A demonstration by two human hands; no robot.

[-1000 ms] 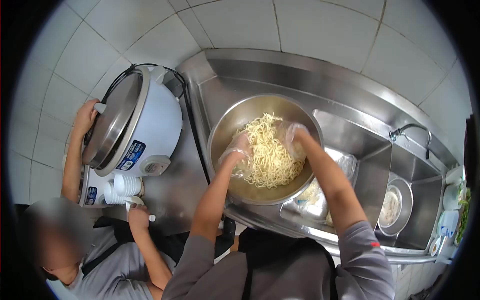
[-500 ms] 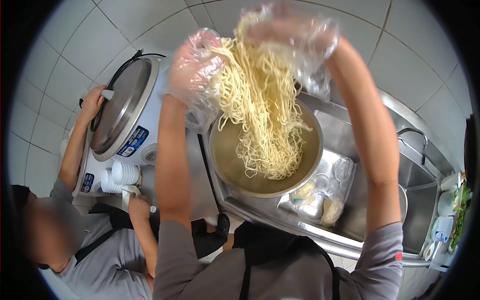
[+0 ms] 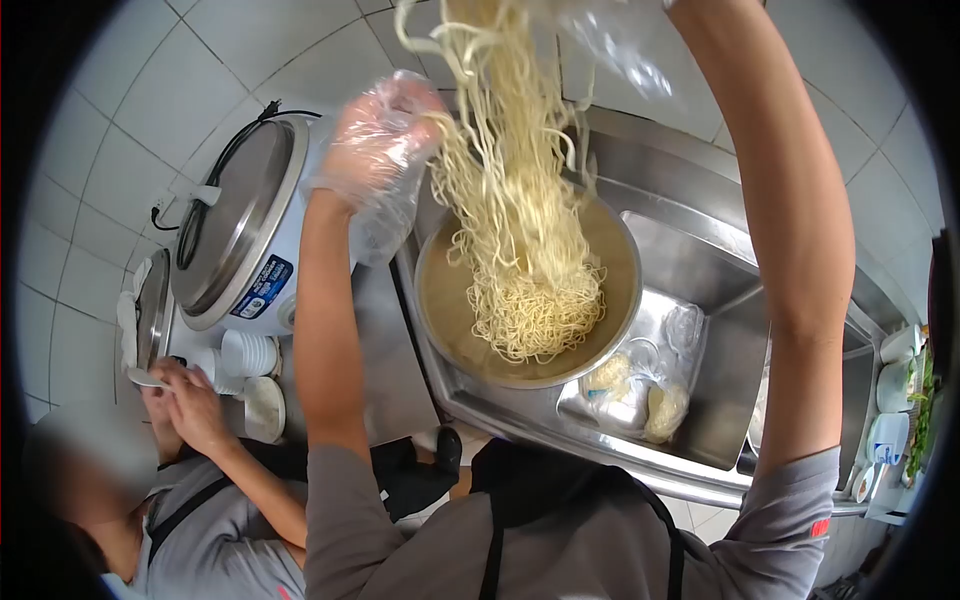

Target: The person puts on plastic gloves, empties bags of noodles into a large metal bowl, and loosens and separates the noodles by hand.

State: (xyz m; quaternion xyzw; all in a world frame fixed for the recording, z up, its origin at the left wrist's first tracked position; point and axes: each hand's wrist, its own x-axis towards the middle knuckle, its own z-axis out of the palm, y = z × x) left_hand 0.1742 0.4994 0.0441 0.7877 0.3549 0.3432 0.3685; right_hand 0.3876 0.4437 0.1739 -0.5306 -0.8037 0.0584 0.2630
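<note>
Long pale yellow noodles (image 3: 510, 130) hang from beyond the top edge of the view into a wide metal bowl (image 3: 435, 300), where their lower part lies in a heap. My left hand (image 3: 385, 125), in a clear plastic glove, is closed on some strands at the left of the hanging bunch. My right hand is raised above the bowl and mostly cut off by the top edge; only part of its clear glove (image 3: 620, 50) and the wrist show. The lifted noodles hang from its side, though its fingers are hidden.
The bowl rests over a steel sink (image 3: 720, 400), beside a tray (image 3: 575, 405) with bagged food. At left are a large lidded cooker (image 3: 240, 220), stacked white bowls (image 3: 250, 352) and a co-worker's hands (image 3: 190, 405) holding a white utensil. Containers and greens (image 3: 918, 420) line the far right.
My right hand has gone up, pulling the noodles higher and stretching them. My left hand stays near its place, slightly lower. The co-worker's hand has left the cooker lid; both hands are now together.
</note>
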